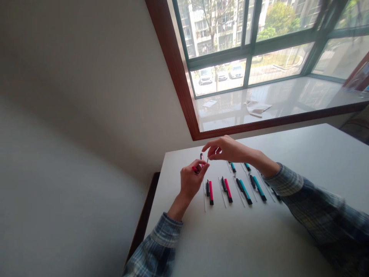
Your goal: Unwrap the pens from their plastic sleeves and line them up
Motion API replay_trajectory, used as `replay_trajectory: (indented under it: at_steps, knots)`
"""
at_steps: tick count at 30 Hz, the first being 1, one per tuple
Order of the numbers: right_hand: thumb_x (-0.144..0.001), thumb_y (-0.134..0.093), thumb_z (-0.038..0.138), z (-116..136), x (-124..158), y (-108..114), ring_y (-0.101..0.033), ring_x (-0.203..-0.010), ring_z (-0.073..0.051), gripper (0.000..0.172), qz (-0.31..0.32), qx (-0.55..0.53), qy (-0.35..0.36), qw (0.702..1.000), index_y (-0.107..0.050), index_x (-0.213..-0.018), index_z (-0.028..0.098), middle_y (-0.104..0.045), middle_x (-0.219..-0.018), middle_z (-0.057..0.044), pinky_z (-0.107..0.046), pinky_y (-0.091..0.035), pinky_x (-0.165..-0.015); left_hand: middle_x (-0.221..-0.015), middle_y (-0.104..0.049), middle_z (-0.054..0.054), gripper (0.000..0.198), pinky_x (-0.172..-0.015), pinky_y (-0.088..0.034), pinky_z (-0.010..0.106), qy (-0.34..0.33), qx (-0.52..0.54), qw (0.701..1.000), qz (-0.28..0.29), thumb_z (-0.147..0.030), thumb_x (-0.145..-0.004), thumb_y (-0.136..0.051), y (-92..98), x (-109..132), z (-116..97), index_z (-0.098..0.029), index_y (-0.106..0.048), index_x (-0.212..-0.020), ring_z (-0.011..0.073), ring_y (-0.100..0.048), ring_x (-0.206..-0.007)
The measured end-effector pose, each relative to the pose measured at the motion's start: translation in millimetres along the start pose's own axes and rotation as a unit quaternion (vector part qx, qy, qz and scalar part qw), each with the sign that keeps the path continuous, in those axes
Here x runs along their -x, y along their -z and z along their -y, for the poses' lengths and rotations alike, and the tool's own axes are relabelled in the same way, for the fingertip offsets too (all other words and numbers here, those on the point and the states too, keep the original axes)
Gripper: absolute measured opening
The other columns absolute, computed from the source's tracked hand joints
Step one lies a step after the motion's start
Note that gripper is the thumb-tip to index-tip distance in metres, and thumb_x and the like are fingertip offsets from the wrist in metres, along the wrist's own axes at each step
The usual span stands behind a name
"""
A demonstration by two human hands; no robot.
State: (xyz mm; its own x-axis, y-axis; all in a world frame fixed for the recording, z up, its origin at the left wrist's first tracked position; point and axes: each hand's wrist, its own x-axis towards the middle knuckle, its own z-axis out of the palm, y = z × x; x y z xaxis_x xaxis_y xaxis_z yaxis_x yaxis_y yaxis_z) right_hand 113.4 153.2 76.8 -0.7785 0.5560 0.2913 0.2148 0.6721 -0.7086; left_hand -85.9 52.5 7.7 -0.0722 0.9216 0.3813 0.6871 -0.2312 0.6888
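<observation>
My left hand (190, 179) is raised above the white table (184, 238) and holds a small red and black pen part (195, 170) in its fingers. My right hand (225, 150) pinches a thin pale rod (207, 160) whose tip is close to my left fingers. Just beyond them, a short dark piece with red on it (201, 156) stands up; I cannot tell what holds it. Below my hands, red markers (211, 193) and teal markers (245, 191) lie in slanted rows, with black caps (223, 184) beside them and thin white strips (222, 192) between them.
A dark wooden edge (145, 209) runs along the table's left side. Beyond the table's far edge is a wide window sill (273, 102) with crumpled paper (257, 108), framed in reddish wood. A wall rises on the left.
</observation>
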Motion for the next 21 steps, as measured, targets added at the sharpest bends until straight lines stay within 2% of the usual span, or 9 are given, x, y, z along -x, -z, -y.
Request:
replay_trajectory:
  at_steps: [4,9,15,18,21]
  knots:
    - [-0.089,-0.075,0.029,-5,-2,-2,-0.075,-0.082,-0.019,0.015,0.005,0.002,-0.009,1.0,-0.081,-0.099,0.02,-0.081,-0.09,-0.005,-0.028,-0.056,-0.072,-0.055,-0.052,-0.006,0.033,-0.054,-0.034,0.024,0.033,0.086,0.996,-0.002,-0.051,-0.093,-0.068,1.3,-1,-3,-0.018,-0.073,-0.088,0.0101,-0.044,-0.051]
    - [-0.088,-0.076,0.039,-11,-4,-9,-0.074,-0.079,-0.019,0.024,0.019,-0.03,-0.009,0.999,-0.082,-0.097,0.018,-0.08,-0.088,-0.006,-0.027,-0.054,-0.067,-0.057,-0.051,-0.006,0.036,-0.054,-0.033,0.024,0.06,0.134,0.989,0.003,-0.052,-0.09,-0.071,2.5,-3,-4,-0.017,-0.074,-0.09,0.0096,-0.041,-0.053]
    - [-0.087,-0.075,0.047,-13,-3,-11,-0.074,-0.084,-0.022,0.031,0.04,-0.111,-0.006,0.993,-0.082,-0.097,0.018,-0.081,-0.091,-0.007,-0.031,-0.055,-0.074,-0.061,-0.056,-0.003,0.039,-0.055,-0.036,0.024,0.069,0.17,0.983,0.015,-0.055,-0.087,-0.073,3.6,-2,-5,-0.016,-0.075,-0.087,0.0105,-0.046,-0.057]
    - [-0.085,-0.076,0.05,-16,-3,-11,-0.075,-0.087,-0.022,0.035,0.054,-0.142,-0.015,0.988,-0.081,-0.099,0.018,-0.081,-0.094,-0.007,-0.032,-0.056,-0.076,-0.064,-0.059,-0.001,0.042,-0.053,-0.037,0.024,0.101,0.222,0.97,0.001,-0.058,-0.083,-0.076,3.8,-4,-4,-0.016,-0.075,-0.084,0.0106,-0.046,-0.057]
    - [-0.083,-0.078,0.048,-19,-4,-16,-0.075,-0.085,-0.021,0.033,0.065,-0.139,-0.022,0.988,-0.08,-0.097,0.018,-0.081,-0.091,-0.006,-0.031,-0.056,-0.075,-0.062,-0.055,-0.003,0.041,-0.049,-0.033,0.023,0.138,0.276,0.951,-0.029,-0.057,-0.079,-0.079,3.4,-6,-1,-0.016,-0.075,-0.084,0.0087,-0.04,-0.053]
